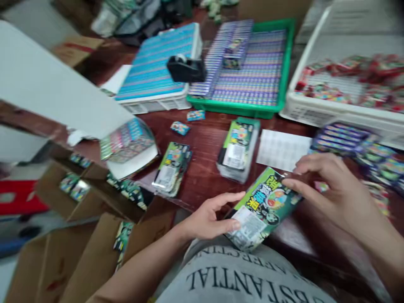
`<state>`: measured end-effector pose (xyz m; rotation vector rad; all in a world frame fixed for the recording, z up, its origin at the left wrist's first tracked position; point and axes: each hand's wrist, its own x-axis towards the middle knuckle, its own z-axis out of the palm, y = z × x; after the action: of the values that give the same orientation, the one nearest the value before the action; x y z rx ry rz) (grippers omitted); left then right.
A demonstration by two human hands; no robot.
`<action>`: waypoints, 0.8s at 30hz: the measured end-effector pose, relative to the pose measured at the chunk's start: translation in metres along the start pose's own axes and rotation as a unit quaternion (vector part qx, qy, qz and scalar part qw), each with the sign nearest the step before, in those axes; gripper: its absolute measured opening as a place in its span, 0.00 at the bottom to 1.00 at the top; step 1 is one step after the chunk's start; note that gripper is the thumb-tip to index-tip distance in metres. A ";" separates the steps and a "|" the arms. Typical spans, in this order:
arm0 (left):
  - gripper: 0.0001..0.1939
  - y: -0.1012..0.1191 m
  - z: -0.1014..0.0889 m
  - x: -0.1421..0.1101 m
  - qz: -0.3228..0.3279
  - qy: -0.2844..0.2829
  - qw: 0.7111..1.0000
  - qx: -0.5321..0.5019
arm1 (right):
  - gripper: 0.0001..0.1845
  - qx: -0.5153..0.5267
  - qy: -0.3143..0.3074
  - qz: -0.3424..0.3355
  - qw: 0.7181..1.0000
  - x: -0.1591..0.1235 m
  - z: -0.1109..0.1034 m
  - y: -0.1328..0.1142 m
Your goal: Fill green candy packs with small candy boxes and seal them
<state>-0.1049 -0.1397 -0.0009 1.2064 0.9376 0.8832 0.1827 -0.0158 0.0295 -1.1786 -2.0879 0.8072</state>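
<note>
A green and black printed candy packet (268,202) with a white label is held tilted above my lap. My left hand (214,216) grips its lower left side, thumb on the front face. My right hand (328,185) pinches its upper right corner between thumb and fingers. Just beyond it on the dark red table (202,143) stands a stack of similar packets (238,147) in a clear plastic case. Farther left lies a second stack of packets (172,168). A white sheet of stickers (282,153) lies near my right hand.
Behind are a white tray of blue packs (158,63), a green tray of purple packs (252,71) and a black tape dispenser (186,68). At right sits a white bin (341,105) with red packets. Cardboard boxes (78,248) stand lower left. Purple packs (344,136) lie at right.
</note>
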 end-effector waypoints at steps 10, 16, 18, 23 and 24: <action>0.40 0.029 -0.153 -0.077 -0.089 0.378 0.908 0.160 | 0.53 -0.255 -0.205 -0.068 0.943 0.098 0.117 -0.034; 0.33 0.021 -0.183 -0.076 -0.091 0.403 0.817 0.402 | 0.27 -0.251 -0.222 -0.147 0.931 0.044 0.127 -0.015; 0.29 0.032 -0.158 -0.059 -0.050 0.442 0.775 0.449 | 0.24 -0.175 -0.166 -0.169 0.956 0.019 0.116 -0.021; 0.30 0.039 -0.070 0.013 -0.099 0.267 0.958 -0.002 | 0.45 -0.052 -0.119 -0.230 0.965 -0.027 0.086 -0.060; 0.30 0.034 -0.055 0.028 -0.107 0.223 0.966 -0.078 | 0.46 -0.047 -0.153 -0.240 0.957 -0.030 0.080 -0.065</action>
<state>-0.1480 -0.0897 0.0241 0.7630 1.3055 1.0526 0.1019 -0.0868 0.0213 -0.5636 -2.5458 0.6903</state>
